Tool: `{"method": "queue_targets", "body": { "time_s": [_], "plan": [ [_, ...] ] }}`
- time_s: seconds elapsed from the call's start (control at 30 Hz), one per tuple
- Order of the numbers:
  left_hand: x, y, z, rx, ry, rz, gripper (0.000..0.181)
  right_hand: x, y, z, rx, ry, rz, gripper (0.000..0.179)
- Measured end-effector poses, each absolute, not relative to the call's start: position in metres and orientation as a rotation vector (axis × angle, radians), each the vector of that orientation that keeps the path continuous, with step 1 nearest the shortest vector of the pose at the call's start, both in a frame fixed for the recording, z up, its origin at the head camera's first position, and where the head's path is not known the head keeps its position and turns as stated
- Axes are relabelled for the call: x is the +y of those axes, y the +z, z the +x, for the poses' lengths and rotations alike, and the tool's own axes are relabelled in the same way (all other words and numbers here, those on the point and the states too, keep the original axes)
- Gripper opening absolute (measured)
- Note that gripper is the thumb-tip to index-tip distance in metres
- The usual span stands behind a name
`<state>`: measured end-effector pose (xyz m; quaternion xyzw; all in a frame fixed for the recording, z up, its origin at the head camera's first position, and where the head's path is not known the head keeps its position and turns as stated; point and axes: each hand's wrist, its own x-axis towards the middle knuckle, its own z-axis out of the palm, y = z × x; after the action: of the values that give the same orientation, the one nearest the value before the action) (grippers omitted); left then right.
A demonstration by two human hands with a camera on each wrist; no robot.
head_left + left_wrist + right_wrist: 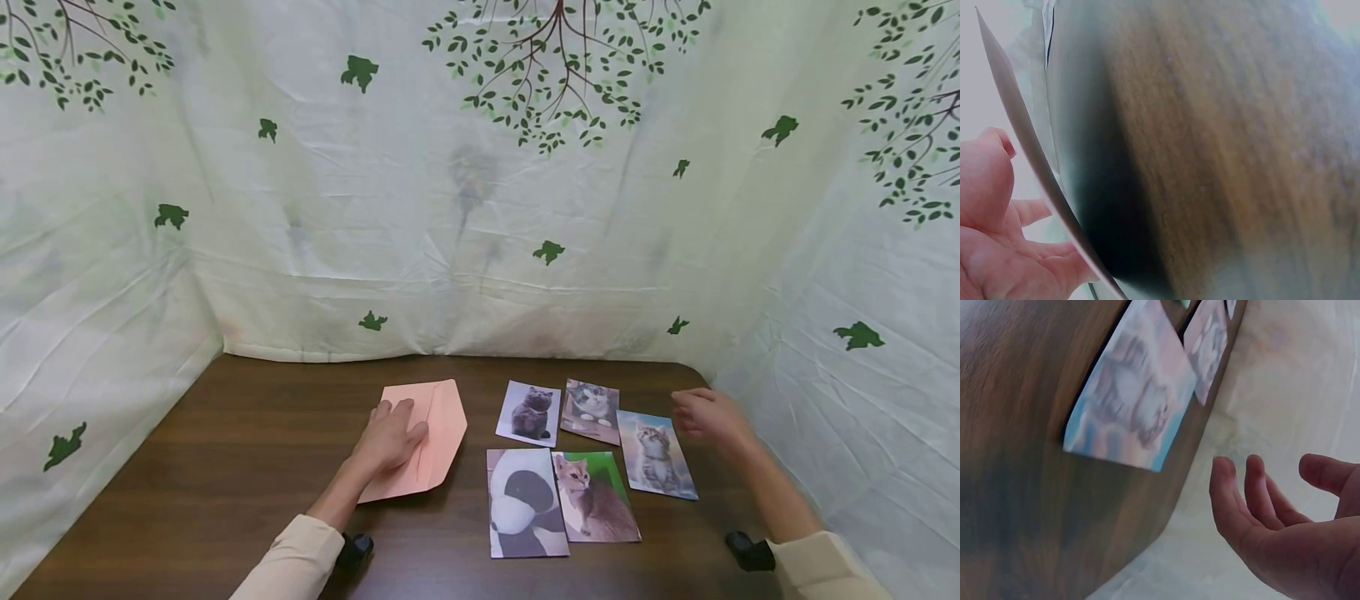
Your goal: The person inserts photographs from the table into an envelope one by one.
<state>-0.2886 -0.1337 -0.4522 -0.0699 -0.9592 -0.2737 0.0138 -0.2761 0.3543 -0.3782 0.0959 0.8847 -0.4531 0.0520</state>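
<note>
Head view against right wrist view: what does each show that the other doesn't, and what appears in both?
Only the head view shows the left hand resting on the pink envelope, plus the green leaf shapes across the backdrop.

Only the right wrist view shows clearly that the right hand's thumb stands apart from its fingers, with nothing between them.

Both show the right hand, the blue-edged kitten picture, the smaller kitten picture next to it, the brown table and the pale cloth.

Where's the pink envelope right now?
In the head view, the pink envelope is beneath the person's left hand, left of the dark grey cat picture.
</note>
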Motion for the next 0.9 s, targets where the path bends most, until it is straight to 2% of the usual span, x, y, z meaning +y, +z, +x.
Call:
{"method": "queue_targets", "body": {
  "time_s": [0.5, 0.9],
  "plan": [
    [-0.133, -0.450, -0.287, -2.989, -0.885, -0.204, 0.056, 0.386, -0.397, -0.274, 2.551, -1.472, 0.355, 0.066],
    [-0.135, -0.451, -0.288, -2.993, -0.879, -0.205, 0.057, 0.396, -0.416, -0.275, 2.516, -1.343, 0.424, 0.068]
  ]
}}
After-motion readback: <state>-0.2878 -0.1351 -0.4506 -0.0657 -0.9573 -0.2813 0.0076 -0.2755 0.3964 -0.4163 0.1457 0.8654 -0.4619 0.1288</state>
